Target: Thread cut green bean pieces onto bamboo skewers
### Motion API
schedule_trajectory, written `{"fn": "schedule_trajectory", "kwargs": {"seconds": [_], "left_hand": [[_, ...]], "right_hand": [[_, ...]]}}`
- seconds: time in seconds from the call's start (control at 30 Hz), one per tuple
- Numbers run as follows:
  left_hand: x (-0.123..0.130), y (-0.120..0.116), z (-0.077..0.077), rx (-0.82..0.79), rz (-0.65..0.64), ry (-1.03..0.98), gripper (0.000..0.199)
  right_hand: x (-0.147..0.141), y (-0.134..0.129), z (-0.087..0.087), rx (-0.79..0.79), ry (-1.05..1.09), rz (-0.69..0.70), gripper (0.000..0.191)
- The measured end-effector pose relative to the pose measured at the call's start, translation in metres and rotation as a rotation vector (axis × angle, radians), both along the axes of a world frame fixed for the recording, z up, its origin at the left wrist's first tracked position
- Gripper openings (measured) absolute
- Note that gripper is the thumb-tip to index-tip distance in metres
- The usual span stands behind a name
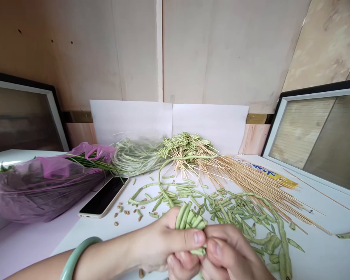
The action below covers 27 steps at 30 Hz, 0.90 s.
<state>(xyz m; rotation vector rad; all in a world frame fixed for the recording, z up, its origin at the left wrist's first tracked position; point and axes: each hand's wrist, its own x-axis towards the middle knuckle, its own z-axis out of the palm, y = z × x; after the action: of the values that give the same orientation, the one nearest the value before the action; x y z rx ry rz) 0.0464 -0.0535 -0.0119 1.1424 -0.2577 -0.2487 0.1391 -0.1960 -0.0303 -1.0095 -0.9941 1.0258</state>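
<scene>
My left hand (175,243), with a pale green bangle (78,254) at the wrist, is wrapped round a bundle of cut long bean pieces (191,219). Their ends stick out above the thumb. Pressed against it from the right is my right hand (231,252), its thumb and fingers pinched together at the bundle's lower side. What lies between those fingers is hidden. Just beyond both hands, loose bean pieces (236,214) are scattered over the white table, with whole long beans (282,241) among them.
Skewered beans (186,146) are piled at the back, beside loose bamboo skewers (259,190) and a yellow wrapper (275,177). A clear bag of long beans (137,155), a purple bag (46,190) and a phone (105,196) lie leftward. Brown seeds (126,212) dot the table.
</scene>
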Motion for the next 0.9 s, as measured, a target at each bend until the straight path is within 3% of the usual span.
{"fn": "schedule_trajectory", "kwargs": {"seconds": [0.07, 0.13, 0.17, 0.23, 0.27, 0.33, 0.43, 0.53, 0.63, 0.73, 0.9], "left_hand": [[0.001, 0.012, 0.004, -0.022, -0.040, -0.027, 0.052], [0.003, 0.026, 0.012, 0.072, 0.046, -0.090, 0.055], [0.006, 0.034, 0.015, 0.154, 0.127, -0.123, 0.057], [0.011, 0.051, 0.021, 0.473, 0.379, -0.137, 0.058], [0.015, 0.060, 0.022, 0.536, 0.439, -0.135, 0.056], [0.020, 0.079, 0.024, 0.646, 0.475, -0.118, 0.049], [0.022, 0.103, 0.026, 0.882, 0.437, -0.047, 0.038], [0.019, 0.116, 0.027, 1.116, 0.281, 0.058, 0.031], [0.016, 0.120, 0.027, 1.347, 0.154, 0.140, 0.025], [0.016, 0.118, 0.028, 1.547, 0.122, 0.175, 0.018], [0.015, 0.114, 0.037, 1.780, 0.118, 0.163, 0.036]], "right_hand": [[0.003, 0.012, 0.016, 0.129, 0.100, 0.085, 0.054], [0.014, 0.018, 0.031, 0.209, 0.160, -0.070, 0.055], [0.023, 0.019, 0.037, 0.233, 0.099, -0.185, 0.054], [0.044, 0.017, 0.043, 0.241, -0.171, -0.459, 0.049], [0.054, 0.015, 0.043, 0.165, -0.376, -0.533, 0.046], [0.070, 0.011, 0.037, 0.045, -0.558, -0.531, 0.042], [0.076, 0.008, 0.025, -0.130, -0.754, -0.437, 0.035], [0.069, 0.010, 0.018, -0.260, -1.008, -0.404, 0.037], [0.064, 0.016, 0.014, -0.315, -1.213, -0.444, 0.032], [0.063, 0.021, 0.011, -0.370, -1.354, -0.474, 0.024], [0.057, 0.025, 0.014, -0.409, -1.519, -0.438, 0.026]]}}
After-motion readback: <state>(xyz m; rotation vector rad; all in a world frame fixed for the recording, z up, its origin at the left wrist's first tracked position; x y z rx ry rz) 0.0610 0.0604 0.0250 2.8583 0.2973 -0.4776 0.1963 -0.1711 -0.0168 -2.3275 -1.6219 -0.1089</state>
